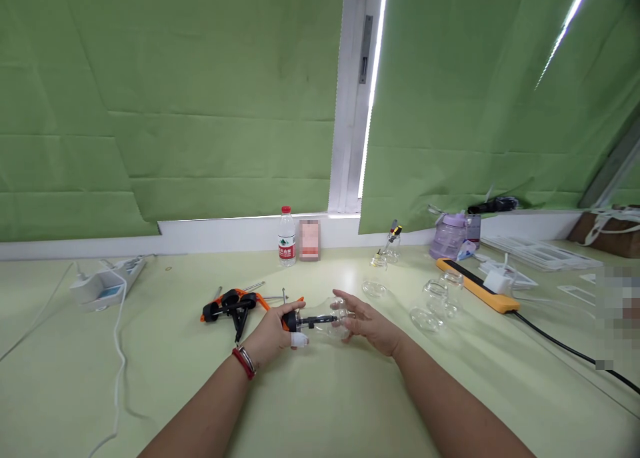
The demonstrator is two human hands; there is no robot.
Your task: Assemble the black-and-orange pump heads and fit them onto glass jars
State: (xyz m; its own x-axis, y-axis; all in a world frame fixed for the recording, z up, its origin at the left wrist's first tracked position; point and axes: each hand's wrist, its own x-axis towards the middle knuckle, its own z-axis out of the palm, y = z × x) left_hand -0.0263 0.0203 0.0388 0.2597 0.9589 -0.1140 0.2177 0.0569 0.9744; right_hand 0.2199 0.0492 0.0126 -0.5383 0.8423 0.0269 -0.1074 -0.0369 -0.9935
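My left hand (277,331), a white wrap on one finger, is closed round the black collar of a black-and-orange bottle top (289,321). From this top a dark stem runs lengthwise into a clear glass bottle (327,328) lying sideways between my hands. My right hand (367,323) has its fingers curled round the bottle's other end. To the left of my left hand, several more black-and-orange bottle tops (235,308) with thin tubes lie in a heap. Right of my right hand stand several clear glass vessels (427,309), with another glass vessel (374,289) behind.
Along the back are a red-capped water bottle (287,238), a pink box (310,240), tools in a glass (393,241) and a purple jug (447,236). An orange power strip (477,287) trails a black cable on the right. A white power strip (110,285) with cords sits left.
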